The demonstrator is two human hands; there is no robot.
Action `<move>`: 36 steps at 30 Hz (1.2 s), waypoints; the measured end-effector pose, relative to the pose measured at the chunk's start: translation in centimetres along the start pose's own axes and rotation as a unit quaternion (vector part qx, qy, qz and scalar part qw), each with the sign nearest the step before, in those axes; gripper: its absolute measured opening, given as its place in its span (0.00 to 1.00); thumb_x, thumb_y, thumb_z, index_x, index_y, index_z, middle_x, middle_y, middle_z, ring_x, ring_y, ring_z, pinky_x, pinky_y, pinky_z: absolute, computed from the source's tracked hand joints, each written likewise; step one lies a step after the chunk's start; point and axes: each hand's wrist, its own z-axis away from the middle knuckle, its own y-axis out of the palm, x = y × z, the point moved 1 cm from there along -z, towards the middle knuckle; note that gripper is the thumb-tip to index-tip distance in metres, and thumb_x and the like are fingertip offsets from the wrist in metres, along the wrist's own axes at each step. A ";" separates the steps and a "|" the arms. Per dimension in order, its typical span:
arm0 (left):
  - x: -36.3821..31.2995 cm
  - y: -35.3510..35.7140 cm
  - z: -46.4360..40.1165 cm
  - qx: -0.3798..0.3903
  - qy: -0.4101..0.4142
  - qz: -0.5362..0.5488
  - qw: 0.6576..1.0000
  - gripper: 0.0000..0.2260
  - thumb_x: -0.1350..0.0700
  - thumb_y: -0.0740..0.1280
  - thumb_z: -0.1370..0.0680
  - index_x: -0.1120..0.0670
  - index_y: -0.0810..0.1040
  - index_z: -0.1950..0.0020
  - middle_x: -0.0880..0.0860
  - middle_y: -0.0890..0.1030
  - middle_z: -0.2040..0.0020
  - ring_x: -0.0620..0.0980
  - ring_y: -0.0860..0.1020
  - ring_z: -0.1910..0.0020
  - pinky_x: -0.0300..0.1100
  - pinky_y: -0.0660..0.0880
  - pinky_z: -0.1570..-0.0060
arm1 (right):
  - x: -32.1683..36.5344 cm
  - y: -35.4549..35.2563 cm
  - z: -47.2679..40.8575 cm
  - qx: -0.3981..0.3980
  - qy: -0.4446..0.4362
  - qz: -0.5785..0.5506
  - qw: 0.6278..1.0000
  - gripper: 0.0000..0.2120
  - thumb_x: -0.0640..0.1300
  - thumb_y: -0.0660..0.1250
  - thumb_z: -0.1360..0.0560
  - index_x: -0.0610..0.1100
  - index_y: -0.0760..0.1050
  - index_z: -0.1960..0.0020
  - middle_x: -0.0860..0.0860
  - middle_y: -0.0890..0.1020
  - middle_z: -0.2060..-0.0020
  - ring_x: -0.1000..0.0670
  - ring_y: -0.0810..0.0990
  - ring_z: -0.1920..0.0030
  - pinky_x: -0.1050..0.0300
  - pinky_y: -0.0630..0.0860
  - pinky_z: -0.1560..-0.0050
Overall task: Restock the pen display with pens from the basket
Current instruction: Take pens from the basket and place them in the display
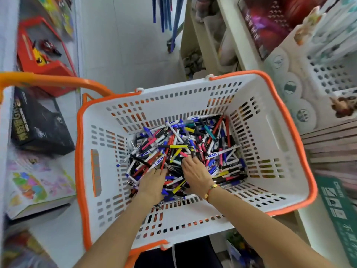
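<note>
A: Both hands are down in the basket [257, 105], a white slotted plastic one with an orange rim, its long side running left to right across the aisle.

B: And the pens [185, 149]?

A: A loose heap on the basket floor, slim plastic barrels in blue, red, yellow, black and white, pointing every which way. No common axis at all.

B: Left hand [152, 182]?

A: Palm down on the near-left of the heap, fingers [157, 172] reaching away into the pens; whether they grip any, I cannot tell.

B: Right hand [197, 175]?

A: Flat on the pile's middle, a beaded bracelet [210, 190] at the wrist, fingers [188, 161] fairly straight and slightly spread, tips buried among the barrels.

B: The display?

A: A white perforated pen display [332, 74] stands on the shelf at the right.
</note>
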 end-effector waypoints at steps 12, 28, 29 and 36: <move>2.3 0.6 -0.5 -0.037 0.024 -0.125 0.991 0.18 0.47 0.58 0.18 0.53 0.70 0.31 0.53 0.71 0.33 0.54 0.66 0.33 0.48 0.60 0.34 | 1.2 0.6 -1.8 0.052 0.031 -0.187 0.981 0.29 0.60 0.64 0.24 0.38 0.66 0.37 0.46 0.79 0.50 0.44 0.77 0.46 0.48 0.63 0.34; 1.6 -7.0 1.6 -0.066 -0.104 0.829 0.546 0.16 0.53 0.60 0.18 0.58 0.74 0.32 0.52 0.80 0.53 0.47 0.80 0.56 0.47 0.77 0.51 | -7.1 -2.6 2.2 0.001 0.092 -0.744 0.661 0.16 0.49 0.65 0.21 0.35 0.76 0.47 0.50 0.71 0.70 0.58 0.65 0.76 0.66 0.63 0.73; 1.5 -7.3 1.6 -0.054 -0.098 0.851 0.513 0.15 0.55 0.60 0.17 0.59 0.74 0.33 0.54 0.82 0.54 0.48 0.82 0.58 0.44 0.80 0.57 | -7.6 -3.0 2.6 -0.007 0.107 -0.773 0.625 0.15 0.48 0.65 0.20 0.35 0.77 0.48 0.51 0.72 0.71 0.59 0.67 0.76 0.66 0.65 0.72; -0.3 -9.3 2.7 0.073 -0.004 0.894 0.442 0.17 0.63 0.65 0.25 0.57 0.77 0.36 0.54 0.84 0.49 0.50 0.82 0.52 0.51 0.78 0.46 | -8.3 -3.8 3.3 0.037 0.158 -0.883 0.441 0.12 0.47 0.66 0.21 0.38 0.74 0.49 0.48 0.81 0.64 0.52 0.81 0.61 0.61 0.74 0.55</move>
